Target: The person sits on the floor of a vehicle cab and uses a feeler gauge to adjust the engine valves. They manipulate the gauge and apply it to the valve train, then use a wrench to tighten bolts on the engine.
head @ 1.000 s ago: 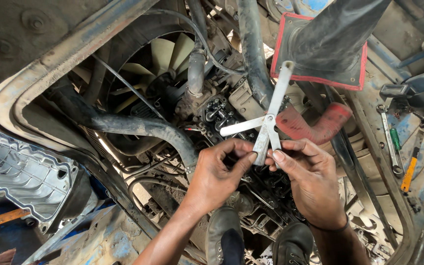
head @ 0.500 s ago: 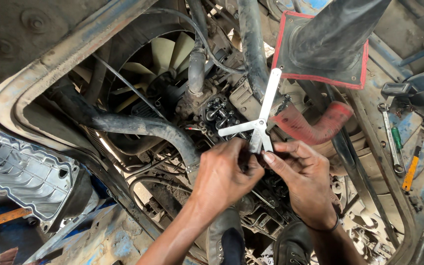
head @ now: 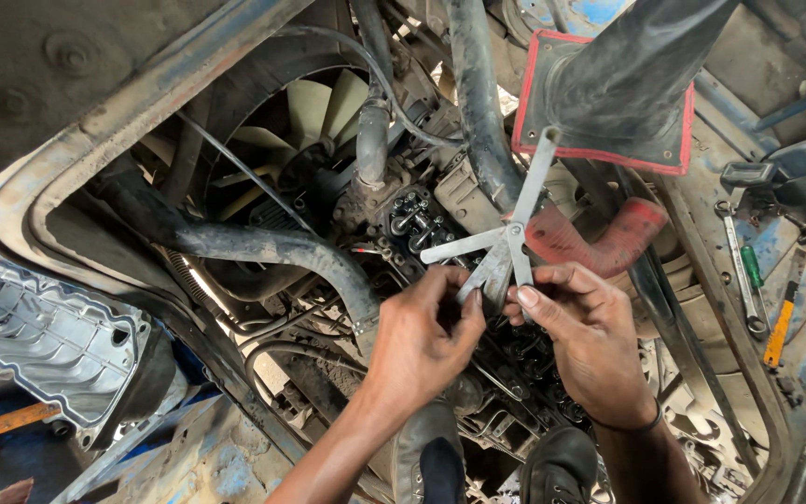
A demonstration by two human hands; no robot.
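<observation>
Now feeler gauge fanned, longest blade pointing up-right, both hands pinching.

A set of thin steel feeler gauge blades, fanned out from one pivot, held above the engine; one blade points up, another sticks out leftward.

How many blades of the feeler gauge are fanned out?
3 clearly: one long blade pointing up, one blade pointing left, one blade down toward the right hand. More may be hidden under the left hand.
</observation>
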